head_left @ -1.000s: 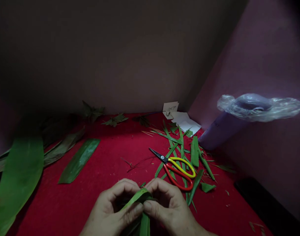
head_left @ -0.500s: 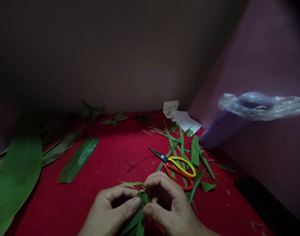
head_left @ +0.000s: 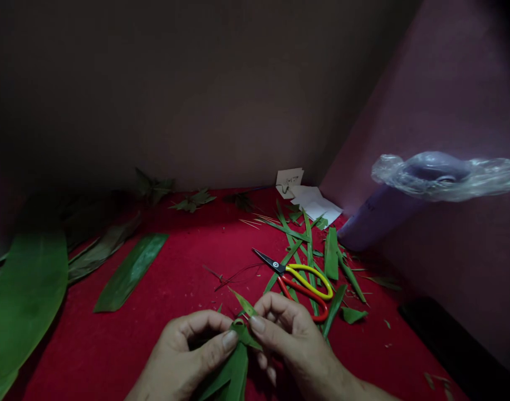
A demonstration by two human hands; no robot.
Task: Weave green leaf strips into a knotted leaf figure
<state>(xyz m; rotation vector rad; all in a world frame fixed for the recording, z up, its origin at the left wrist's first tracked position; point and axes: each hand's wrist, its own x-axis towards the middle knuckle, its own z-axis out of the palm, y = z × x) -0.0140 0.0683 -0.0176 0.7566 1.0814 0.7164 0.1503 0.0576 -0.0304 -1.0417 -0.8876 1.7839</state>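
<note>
Over a red surface, left fingers pinch a folded leaf between them, right fingers a pointed leaf tip.

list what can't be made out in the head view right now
All in the head view:
Held leaf: lower end, cut off by the bottom edge.
Left hand: most fingers, hidden behind its thumb and the leaf.
Red scissor handle: part, hidden behind the right hand.
White card: writing, too small to read.
</note>
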